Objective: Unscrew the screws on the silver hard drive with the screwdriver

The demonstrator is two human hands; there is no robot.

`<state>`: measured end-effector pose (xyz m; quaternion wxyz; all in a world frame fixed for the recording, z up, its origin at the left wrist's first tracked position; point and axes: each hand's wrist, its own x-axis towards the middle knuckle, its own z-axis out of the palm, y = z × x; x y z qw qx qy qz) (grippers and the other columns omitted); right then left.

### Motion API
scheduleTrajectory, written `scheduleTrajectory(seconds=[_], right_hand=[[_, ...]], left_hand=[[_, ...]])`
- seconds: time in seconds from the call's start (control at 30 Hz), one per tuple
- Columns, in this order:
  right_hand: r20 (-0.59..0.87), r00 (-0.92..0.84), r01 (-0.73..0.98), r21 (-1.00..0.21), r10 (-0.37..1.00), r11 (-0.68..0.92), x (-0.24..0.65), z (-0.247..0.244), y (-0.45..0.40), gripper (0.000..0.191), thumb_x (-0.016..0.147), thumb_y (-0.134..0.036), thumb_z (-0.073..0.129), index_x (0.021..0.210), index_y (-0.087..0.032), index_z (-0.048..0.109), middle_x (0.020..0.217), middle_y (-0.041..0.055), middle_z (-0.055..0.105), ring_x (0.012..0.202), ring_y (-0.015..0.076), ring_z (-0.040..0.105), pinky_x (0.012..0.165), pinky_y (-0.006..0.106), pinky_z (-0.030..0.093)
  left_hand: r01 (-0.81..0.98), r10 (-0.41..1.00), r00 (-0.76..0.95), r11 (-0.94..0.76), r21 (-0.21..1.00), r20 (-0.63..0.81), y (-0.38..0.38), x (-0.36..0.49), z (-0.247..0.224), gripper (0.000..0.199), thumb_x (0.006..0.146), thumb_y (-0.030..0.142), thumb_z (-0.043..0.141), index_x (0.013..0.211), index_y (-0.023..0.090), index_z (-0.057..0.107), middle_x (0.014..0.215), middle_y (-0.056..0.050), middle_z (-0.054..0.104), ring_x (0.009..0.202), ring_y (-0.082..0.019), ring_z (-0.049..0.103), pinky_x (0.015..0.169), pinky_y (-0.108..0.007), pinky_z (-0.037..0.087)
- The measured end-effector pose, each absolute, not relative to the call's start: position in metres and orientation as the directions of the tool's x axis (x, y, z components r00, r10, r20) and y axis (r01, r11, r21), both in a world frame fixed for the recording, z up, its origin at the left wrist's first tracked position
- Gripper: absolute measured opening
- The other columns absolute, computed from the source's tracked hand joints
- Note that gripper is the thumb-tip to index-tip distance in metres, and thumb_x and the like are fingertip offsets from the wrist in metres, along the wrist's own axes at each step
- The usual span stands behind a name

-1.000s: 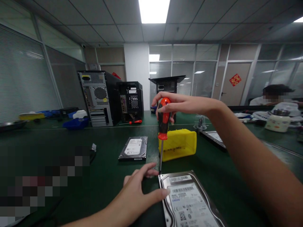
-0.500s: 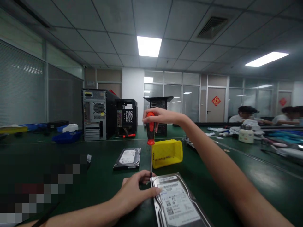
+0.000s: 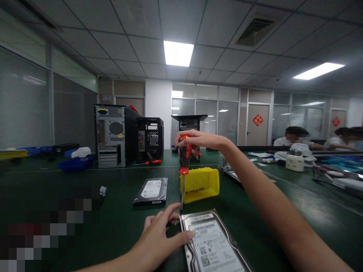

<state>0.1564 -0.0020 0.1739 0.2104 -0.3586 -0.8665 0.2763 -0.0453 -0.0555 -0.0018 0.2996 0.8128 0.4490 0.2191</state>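
In right grip (image 3: 187, 142), screwdriver (image 3: 184, 160), hard drive (image 3: 212, 241) below

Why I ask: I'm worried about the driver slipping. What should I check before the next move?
1. Right hand gripping the screwdriver: ok.
2. Screwdriver shaft roughly upright: ok, only a slight lean.
3. Left thumb on the near hard drive: ok.
4. Left hand fingers well away from the tip: not ok, they are right beside it at the drive's corner.
5. Tip properly seated: cannot tell, too small and dark.
6. Far hard drive apart from the near one: ok.
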Motion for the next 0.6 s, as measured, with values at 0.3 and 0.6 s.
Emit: scheduleTrajectory(seconds=[0.3,0.6], right_hand=[[0.146,-0.736,0.416,-0.673,0.661,0.611,0.1609,0.1734,-0.0043,0.02,0.086,-0.024,0.042,0.102,-0.012,0.045,0.088,0.0041,0.062,0.052,-0.0011,0.048,0.048,0.009,0.041],[0.242,-0.686,0.427,-0.63,0.686,0.649,0.1535,0.169,-0.0039,0.026,0.083,-0.036,0.051,0.086,-0.011,0.046,0.076,0.0024,0.059,0.048,-0.002,0.044,0.043,0.008,0.035]], left_hand=[[0.635,0.844,0.526,-0.472,0.612,0.104,-0.0499,-0.0427,-0.0021,0.054,0.074,0.064,0.058,0.112,0.026,0.063,0.122,-0.007,0.058,0.118,-0.036,0.044,0.102,-0.052,0.03],[0.648,0.831,0.55,-0.491,0.583,0.089,-0.0518,-0.0413,0.0041,0.049,0.077,0.062,0.056,0.112,0.027,0.063,0.12,-0.005,0.06,0.117,-0.033,0.045,0.102,-0.048,0.032]])
